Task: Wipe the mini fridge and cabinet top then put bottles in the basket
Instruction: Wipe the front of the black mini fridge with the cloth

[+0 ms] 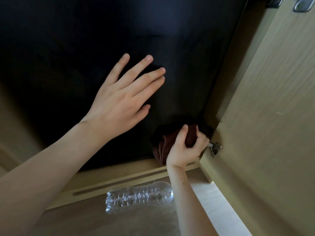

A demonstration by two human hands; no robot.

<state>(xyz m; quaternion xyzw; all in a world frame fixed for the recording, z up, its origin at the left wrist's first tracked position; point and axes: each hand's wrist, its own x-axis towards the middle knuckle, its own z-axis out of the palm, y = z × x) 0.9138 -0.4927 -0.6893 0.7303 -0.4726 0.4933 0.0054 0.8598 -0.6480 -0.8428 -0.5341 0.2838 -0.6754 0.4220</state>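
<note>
The black front of the mini fridge (85, 40) fills most of the view, set inside a wooden cabinet. My left hand (122, 99) lies flat on it with fingers spread, holding nothing. My right hand (185, 147) is closed around a bunched dark brown cloth (166, 145), pressed to the fridge's lower right corner beside the door hinge. A clear plastic bottle (138, 196) lies on its side on the floor below the cabinet base. No basket is in view.
The open wooden cabinet door (272, 116) stands at the right, with a metal hinge (215, 149) right next to my right hand. The cabinet's base board (119, 179) has a long slot. Brown floor (119, 223) lies below.
</note>
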